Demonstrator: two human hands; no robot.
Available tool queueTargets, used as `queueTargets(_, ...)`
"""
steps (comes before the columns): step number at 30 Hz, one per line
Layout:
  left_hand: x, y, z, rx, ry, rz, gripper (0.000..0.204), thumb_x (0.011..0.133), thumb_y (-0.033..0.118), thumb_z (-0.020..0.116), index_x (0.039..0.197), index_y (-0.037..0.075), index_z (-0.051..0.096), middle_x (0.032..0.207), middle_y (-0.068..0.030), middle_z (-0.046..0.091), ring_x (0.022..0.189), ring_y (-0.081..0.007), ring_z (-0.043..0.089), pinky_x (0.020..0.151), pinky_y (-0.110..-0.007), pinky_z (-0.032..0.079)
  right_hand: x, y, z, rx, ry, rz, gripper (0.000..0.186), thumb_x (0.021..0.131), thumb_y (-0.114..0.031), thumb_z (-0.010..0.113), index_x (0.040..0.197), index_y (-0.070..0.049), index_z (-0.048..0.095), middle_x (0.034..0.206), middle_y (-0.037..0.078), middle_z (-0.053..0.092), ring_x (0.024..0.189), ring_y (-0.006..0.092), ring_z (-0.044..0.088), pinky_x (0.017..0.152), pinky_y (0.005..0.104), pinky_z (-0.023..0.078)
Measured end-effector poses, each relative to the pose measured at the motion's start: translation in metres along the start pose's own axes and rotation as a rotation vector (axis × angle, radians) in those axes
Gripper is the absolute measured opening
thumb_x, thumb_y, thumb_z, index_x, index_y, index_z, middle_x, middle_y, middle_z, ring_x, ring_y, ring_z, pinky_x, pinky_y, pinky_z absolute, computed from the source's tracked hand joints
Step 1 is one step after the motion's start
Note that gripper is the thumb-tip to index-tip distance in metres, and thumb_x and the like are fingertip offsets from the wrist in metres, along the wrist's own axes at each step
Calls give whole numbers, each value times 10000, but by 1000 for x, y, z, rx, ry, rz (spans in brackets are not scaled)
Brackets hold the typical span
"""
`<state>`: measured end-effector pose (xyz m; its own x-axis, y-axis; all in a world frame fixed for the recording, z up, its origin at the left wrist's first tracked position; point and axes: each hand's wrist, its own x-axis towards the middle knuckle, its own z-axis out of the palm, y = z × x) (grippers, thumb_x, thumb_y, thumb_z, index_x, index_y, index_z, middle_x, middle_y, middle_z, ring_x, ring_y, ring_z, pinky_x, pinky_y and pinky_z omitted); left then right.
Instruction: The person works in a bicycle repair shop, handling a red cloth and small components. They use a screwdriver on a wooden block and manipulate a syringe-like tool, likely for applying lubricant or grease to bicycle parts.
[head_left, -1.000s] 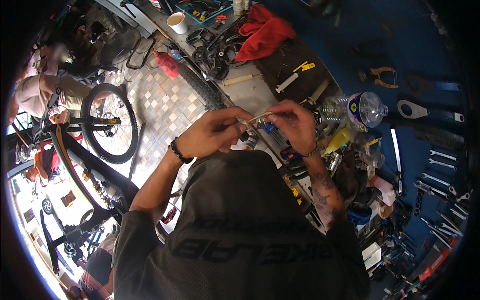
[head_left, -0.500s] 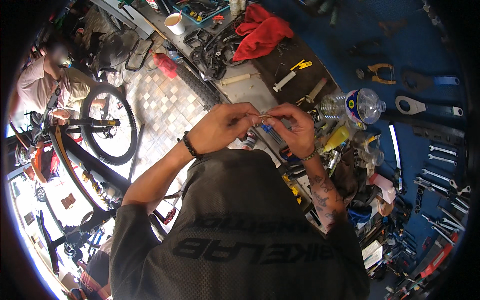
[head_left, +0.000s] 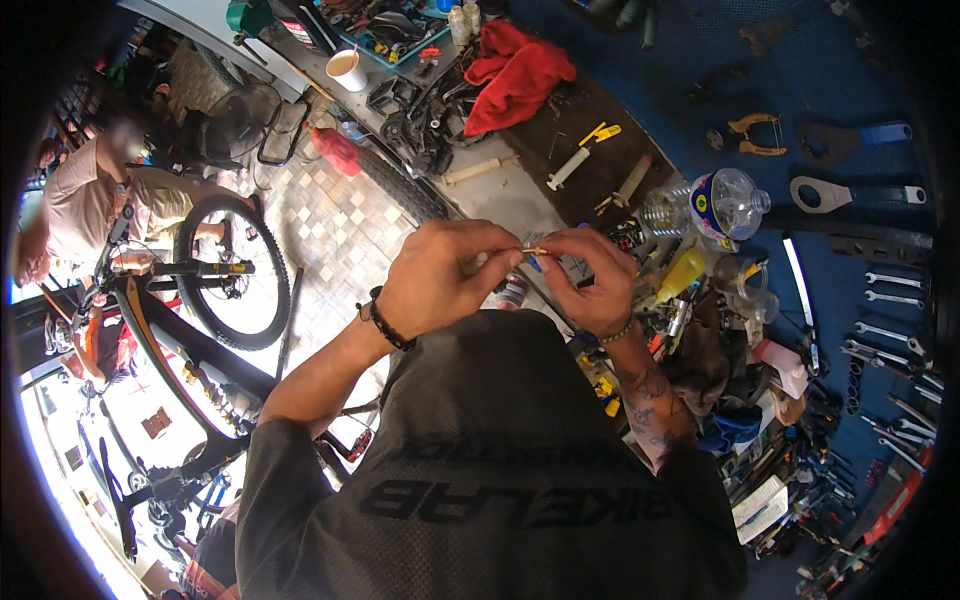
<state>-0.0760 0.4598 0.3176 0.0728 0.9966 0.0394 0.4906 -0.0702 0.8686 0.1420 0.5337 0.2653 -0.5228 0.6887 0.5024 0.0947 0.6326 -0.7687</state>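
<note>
A small brass-coloured piece (head_left: 534,251), too small to make out its kind, is pinched between the fingertips of both hands. My left hand (head_left: 445,278) is closed on one end of it, thumb against forefinger, with a dark beaded bracelet at the wrist. At the other end, my right hand (head_left: 597,278) pinches it the same way. Both hands are raised in front of my chest, over the near edge of the workbench. Beyond them on the bench lie a white syringe (head_left: 569,169) and another syringe (head_left: 632,181) with a brass-coloured tip.
A red cloth (head_left: 515,78), a paper cup (head_left: 347,71) and black bike parts (head_left: 425,135) occupy the far bench. A clear plastic bottle (head_left: 728,208) lies to the right, below wall-hung tools. Left, a person (head_left: 90,195) sits behind a mountain bike (head_left: 190,370) on the tiled floor.
The brass-coloured piece shows more plainly between my fingertips, and both hands have shifted slightly down in the picture. The surroundings have shifted a little with my head.
</note>
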Motion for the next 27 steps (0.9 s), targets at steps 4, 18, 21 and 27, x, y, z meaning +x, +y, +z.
queueTargets(4,-1,5,0,112,52,103,121,939,83,738,1017,-5,766,876,-161,743,751,-330,733,659,-372,559,0,-3,-3,-45,-10,-48,212,835,77,792,1032,26,731,968,156,768,865,266,755,760,347,592)
queueTargets(18,-3,14,1,159,56,271,130,899,53,744,1021,12,760,853,-138,718,710,-333,709,614,-392,545,-15,-5,-2,252,52,129,156,896,59,759,1050,35,755,963,151,763,831,215,761,722,305,605)
queueTargets(21,-5,20,2,285,79,322,160,881,60,756,1037,22,753,812,-123,683,680,-320,691,590,-391,532,-13,-10,-6,156,31,102,159,887,55,768,1044,35,753,945,152,762,830,227,760,713,308,593)
queueTargets(27,-9,20,4,466,149,466,245,819,82,778,1056,36,740,794,-72,630,653,-274,668,581,-373,530,-7,-22,-8,105,5,152,127,883,37,775,1005,37,741,909,151,751,806,244,750,698,315,573)
